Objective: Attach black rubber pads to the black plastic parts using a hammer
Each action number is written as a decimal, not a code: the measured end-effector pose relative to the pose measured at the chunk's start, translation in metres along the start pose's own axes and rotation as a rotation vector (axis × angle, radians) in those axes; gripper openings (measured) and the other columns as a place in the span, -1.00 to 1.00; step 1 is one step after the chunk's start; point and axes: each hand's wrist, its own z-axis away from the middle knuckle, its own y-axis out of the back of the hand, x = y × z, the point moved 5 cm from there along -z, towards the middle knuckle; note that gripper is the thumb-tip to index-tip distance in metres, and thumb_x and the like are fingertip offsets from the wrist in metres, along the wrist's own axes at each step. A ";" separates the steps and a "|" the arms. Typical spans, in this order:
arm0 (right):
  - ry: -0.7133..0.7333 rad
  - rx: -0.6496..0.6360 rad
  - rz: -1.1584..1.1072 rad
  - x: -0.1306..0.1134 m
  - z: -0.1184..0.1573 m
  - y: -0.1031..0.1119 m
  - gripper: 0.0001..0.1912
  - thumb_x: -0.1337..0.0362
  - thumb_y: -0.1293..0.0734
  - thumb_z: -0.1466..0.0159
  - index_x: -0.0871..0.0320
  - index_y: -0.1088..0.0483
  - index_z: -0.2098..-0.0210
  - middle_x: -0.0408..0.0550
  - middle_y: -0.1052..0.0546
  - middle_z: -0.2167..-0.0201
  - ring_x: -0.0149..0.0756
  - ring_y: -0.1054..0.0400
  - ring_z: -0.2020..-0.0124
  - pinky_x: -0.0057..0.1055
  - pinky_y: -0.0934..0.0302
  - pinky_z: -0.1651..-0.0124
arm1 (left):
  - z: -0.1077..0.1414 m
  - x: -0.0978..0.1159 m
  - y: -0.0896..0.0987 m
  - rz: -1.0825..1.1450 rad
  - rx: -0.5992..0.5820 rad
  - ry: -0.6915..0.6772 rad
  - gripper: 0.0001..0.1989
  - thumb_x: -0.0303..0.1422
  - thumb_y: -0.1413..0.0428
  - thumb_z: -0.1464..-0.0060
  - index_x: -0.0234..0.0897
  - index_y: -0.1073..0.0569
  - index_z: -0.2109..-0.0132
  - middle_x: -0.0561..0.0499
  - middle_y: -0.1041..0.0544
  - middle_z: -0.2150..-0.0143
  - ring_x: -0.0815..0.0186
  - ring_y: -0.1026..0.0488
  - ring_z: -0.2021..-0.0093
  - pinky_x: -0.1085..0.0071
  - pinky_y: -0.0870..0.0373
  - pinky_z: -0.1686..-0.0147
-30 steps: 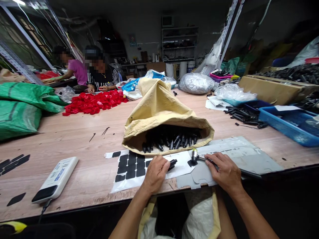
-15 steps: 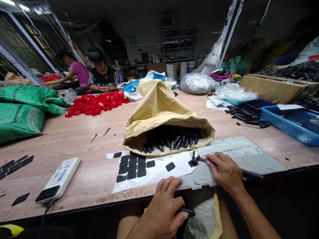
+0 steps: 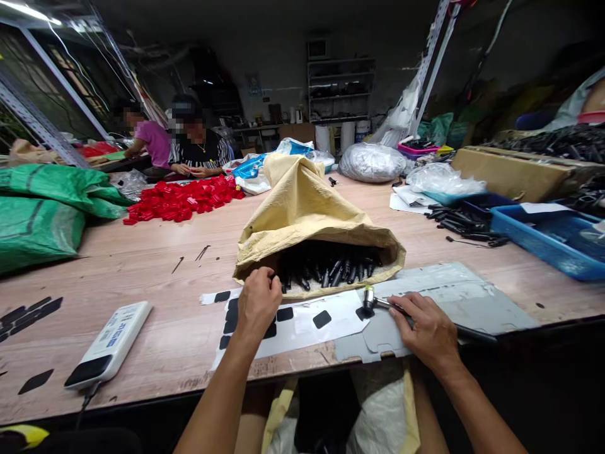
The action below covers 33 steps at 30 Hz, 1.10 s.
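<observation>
My left hand point(image 3: 259, 301) is at the left side of the mouth of a yellowish sack point(image 3: 314, 211), fingers closed in a pinch on a black tube-shaped part, mostly hidden by the fingers. More black tube-shaped parts point(image 3: 338, 270) lie inside the sack. My right hand point(image 3: 428, 328) grips the handle of a small hammer, its head point(image 3: 368, 299) resting over a black square pad on the grey board point(image 3: 458, 296). A white sheet point(image 3: 302, 331) of black square pads point(image 3: 322, 320) lies below the sack, partly covered by my left hand.
At left are a white power bank point(image 3: 108, 343) with a cable, green sacks point(image 3: 42, 217) and a red pile of parts point(image 3: 184, 198). Two people point(image 3: 198, 148) sit beyond. Blue trays point(image 3: 548, 243) and black parts point(image 3: 466, 224) stand right. Another open sack point(image 3: 385, 410) hangs at my lap.
My left hand has moved from above my lap, where it held a black tube-shaped part, up and forward to the sack's mouth. My right hand keeps the hammer in nearly the same place.
</observation>
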 end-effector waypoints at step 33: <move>-0.012 -0.010 -0.007 -0.003 -0.002 0.004 -0.82 0.24 -0.30 -0.34 0.04 -0.51 0.11 -0.09 -0.52 0.27 -0.21 -0.35 0.20 -0.32 -0.19 0.12 | 0.061 0.037 -0.050 0.409 -0.403 -0.383 -0.85 -0.42 -0.20 -0.07 -0.18 -0.50 0.16 0.04 -0.53 0.20 0.23 -0.42 0.16 0.36 -0.30 0.19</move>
